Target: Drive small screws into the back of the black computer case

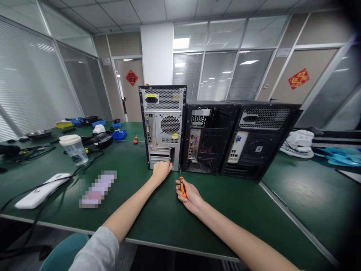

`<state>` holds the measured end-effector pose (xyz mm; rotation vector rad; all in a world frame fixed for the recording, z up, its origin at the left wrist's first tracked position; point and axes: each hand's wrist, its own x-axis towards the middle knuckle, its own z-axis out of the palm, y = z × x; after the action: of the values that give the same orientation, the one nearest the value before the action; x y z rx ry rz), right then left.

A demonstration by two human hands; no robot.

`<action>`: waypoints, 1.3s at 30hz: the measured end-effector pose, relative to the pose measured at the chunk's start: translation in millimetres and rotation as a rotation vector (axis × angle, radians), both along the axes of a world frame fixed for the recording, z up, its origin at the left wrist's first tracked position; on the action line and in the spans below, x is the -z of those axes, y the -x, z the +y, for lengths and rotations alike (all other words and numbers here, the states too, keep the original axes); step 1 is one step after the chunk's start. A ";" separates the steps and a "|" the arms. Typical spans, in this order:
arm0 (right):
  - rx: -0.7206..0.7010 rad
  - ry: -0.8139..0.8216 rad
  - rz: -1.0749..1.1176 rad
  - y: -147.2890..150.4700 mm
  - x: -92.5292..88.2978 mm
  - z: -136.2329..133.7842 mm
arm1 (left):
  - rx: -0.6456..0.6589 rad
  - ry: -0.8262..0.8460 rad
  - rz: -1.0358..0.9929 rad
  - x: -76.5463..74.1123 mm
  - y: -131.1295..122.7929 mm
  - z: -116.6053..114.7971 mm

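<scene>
Computer tower [163, 130] upright on desk [126, 158], left of two black cases [208, 145]. Work seemingly under way: rear panel [156, 117] in place, dark gap [172, 153] beside slot covers [159, 153]; can't tell whether screws are out. Back silver, perforated; frame black. Left hand [161, 171] curled at slot covers, fingertips unclear, grip can't tell. Right hand [191, 195] wraps screwdriver [183, 187], tip near tower's lower right edge.

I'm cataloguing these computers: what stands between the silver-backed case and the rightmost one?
A black computer case, standing upright, shows there in the head view.
</scene>
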<state>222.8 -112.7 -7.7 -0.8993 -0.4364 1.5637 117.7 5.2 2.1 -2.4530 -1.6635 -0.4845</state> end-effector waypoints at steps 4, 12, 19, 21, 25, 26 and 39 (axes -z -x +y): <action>-0.005 0.006 -0.028 0.4 -0.1 1.1 | -0.016 0.023 -0.007 -1.5 -0.3 -1.9; -0.018 -0.035 -0.017 -0.3 0.5 0.4 | -0.005 -0.015 0.005 -0.4 0.0 -0.9; -0.007 -0.039 0.029 0.5 -1.0 -0.9 | -0.007 0.012 -0.015 0.1 0.1 -0.5; -0.007 -0.036 0.036 0.8 -1.8 -0.8 | -0.007 0.008 -0.006 0.2 0.1 -0.5; -0.012 -0.029 0.051 0.4 -2.6 -0.9 | -0.003 0.004 -0.003 0.3 0.1 -0.3; -0.014 -0.027 0.054 0.1 -2.6 -0.9 | -0.002 0.006 -0.006 0.3 0.1 -0.3; -0.008 -0.014 0.069 -1.7 -0.8 0.7 | -0.009 -0.004 0.005 1.4 0.4 0.9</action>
<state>224.5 -112.0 -6.9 -0.8315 -0.4021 1.5921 117.3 6.1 0.7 -2.4410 -1.6697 -0.4795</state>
